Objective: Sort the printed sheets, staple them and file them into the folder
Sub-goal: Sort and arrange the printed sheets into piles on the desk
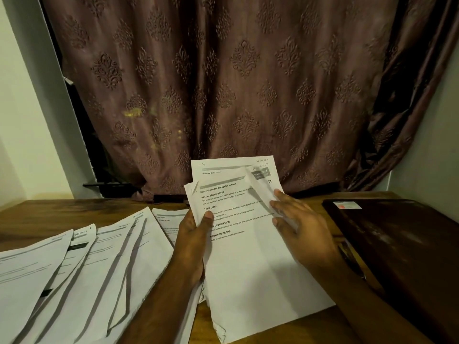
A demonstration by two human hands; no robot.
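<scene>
On your far left, several sorted sheets (74, 264) lie fanned across the wooden table (49, 209), their long edges running away from you and tilting to the right. Next comes your left hand (196, 242), which grips the held stack (248, 256) by its left edge, thumb curled over the printed face and fingers hidden behind it. The stack stands tilted up toward you, long axis running from near your chest up toward the curtain (223, 83), with a few pages offset at the top so their section headings show. Your right hand (298, 227) sits on the stack's right side, fingers pinching the curled upper corner of the top sheet (258, 187) and peeling it away from those behind. Further right, well apart from the sorted sheets, the dark folder (397, 244) lies closed on the table, its long side running away from you. So the sorted sheets lie on your left hand's side and the folder on your right hand's side. If this page joins the sorted sheets, it likely has to cross over your left forearm; filing, I judge, is still some way off, and I see no stapler in view.
</scene>
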